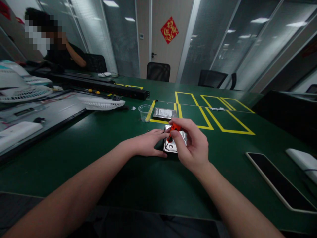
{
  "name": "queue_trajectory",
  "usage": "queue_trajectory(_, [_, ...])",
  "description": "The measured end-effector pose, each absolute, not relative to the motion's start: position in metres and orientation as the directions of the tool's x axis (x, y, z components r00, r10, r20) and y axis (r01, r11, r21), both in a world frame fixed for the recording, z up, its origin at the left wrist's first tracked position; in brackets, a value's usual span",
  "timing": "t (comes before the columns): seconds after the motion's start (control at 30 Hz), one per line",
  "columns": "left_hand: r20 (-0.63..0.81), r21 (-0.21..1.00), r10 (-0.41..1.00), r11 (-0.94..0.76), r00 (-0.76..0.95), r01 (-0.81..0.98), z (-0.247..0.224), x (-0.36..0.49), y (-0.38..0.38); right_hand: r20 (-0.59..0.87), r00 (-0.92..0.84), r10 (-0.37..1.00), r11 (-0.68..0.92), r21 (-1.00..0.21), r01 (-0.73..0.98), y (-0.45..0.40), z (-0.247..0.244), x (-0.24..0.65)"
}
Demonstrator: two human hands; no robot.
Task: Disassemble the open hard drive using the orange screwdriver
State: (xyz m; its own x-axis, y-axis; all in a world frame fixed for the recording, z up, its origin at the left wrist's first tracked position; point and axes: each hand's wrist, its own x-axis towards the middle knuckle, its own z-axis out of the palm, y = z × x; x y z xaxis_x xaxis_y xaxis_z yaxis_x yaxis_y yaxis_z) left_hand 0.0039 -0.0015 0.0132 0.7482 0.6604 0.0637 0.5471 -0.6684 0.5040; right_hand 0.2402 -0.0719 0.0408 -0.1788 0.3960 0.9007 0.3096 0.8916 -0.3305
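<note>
A hard drive [170, 147] with a shiny metal cover lies on the green table in front of me. My left hand [151, 142] grips its left side, thumb at the near corner and fingers toward the far edge. In my right hand [194, 142] is an orange-red screwdriver [175, 127], tilted, its dark lower end pointing down at the drive's cover. My fingers hide part of the cover and the tool's tip is hard to make out. Just beyond, a second hard drive [164, 113] with a white label lies flat inside a yellow tape outline.
A clear plastic cup [145, 113] stands left of the second drive. Yellow tape rectangles [230, 132] mark the table. Fan parts [101, 103] and a long black bar [128, 91] fill the left. A tablet-like device [279, 180] lies right. A person [66, 54] sits far left.
</note>
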Motion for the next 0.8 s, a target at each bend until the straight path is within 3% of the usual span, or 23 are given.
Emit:
queue_trajectory(0.53, [0.018, 0.489, 0.68, -0.646, 0.733, 0.586, 0.014, 0.005, -0.002, 0.889, -0.126, 0.439, 0.873, -0.39, 0.293, -0.071, 0.033, 0.238])
queue_trajectory(0.8, [0.028, 0.498, 0.681, -0.645, 0.732, 0.58, 0.015, 0.005, -0.003, 0.896, -0.184, 0.403, 0.887, -0.333, 0.318, -0.072, 0.042, 0.24])
